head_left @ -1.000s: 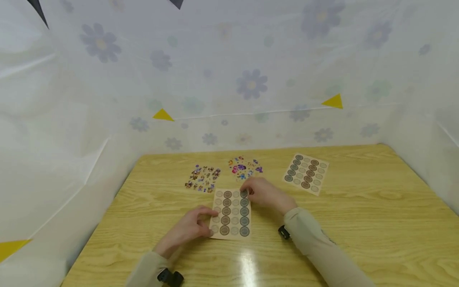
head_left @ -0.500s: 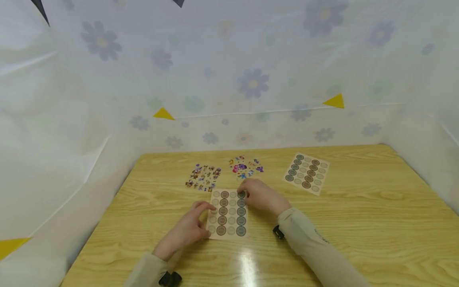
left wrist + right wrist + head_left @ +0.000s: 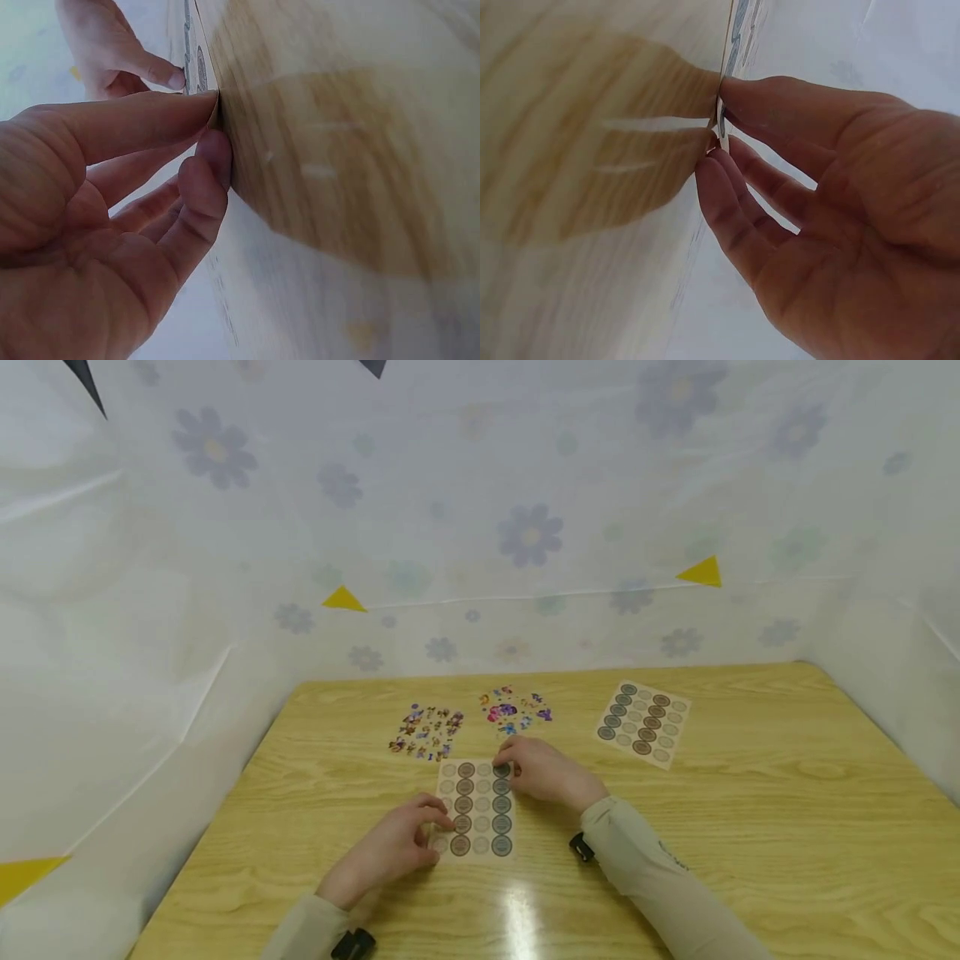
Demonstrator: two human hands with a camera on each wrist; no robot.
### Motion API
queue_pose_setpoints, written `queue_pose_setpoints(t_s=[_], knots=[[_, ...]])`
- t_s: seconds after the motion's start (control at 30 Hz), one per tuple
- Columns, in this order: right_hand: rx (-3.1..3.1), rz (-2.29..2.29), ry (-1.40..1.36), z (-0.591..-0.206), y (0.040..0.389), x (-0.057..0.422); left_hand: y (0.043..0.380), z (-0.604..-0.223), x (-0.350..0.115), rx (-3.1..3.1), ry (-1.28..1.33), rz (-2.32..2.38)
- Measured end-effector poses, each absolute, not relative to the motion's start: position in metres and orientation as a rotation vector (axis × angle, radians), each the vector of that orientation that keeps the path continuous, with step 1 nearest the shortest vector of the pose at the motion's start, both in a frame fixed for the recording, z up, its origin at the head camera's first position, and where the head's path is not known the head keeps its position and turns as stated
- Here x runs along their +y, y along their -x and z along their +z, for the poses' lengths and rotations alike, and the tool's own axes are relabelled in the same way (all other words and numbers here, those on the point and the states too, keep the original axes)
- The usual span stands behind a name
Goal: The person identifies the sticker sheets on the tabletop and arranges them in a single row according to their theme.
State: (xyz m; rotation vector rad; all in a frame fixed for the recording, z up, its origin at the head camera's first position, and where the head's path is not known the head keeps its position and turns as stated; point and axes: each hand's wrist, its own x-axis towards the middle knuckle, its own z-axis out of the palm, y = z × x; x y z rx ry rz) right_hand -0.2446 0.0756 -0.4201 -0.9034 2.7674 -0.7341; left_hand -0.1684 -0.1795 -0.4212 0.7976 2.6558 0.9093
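Note:
A cream sheet of round coin-like stickers [image 3: 482, 822] lies on the table in front of me. My left hand [image 3: 390, 842] holds its near-left edge, thumb at the corner and a fingertip over the left columns. In the left wrist view that edge bends up slightly at the left thumb [image 3: 150, 120]. My right hand [image 3: 543, 768] pinches the far-right corner, partly covering the top dark sticker. In the right wrist view, the corner stands a little raised between the right thumb [image 3: 780, 101] and the fingertips. The sheet's underside is hidden.
Behind the sheet lie two groups of small colourful stickers, one brownish [image 3: 426, 732] and one pink, purple and blue [image 3: 504, 711]. A second coin-sticker sheet [image 3: 643, 723] lies at the back right. A flowered white curtain [image 3: 450, 527] surrounds the wooden table [image 3: 750, 827].
The sticker sheet has shifted slightly left, with the right hand moving along. The left hand's fingertips have slid nearer along the left edge, and the index finger now reaches further over the sheet.

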Motion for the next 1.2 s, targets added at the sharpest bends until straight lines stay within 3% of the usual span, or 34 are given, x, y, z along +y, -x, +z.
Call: queue_pose_setpoints(t_s=[0.67,1.2], knots=[[2.765,-0.821,0.834,-0.420,0.246,0.080,0.168,-0.424,-0.186,2.566,-0.714,1.078],[2.827,-0.918,0.722,-0.401,0.249,0.146,0.184,-0.412,-0.151,2.693,-0.546,1.115]])
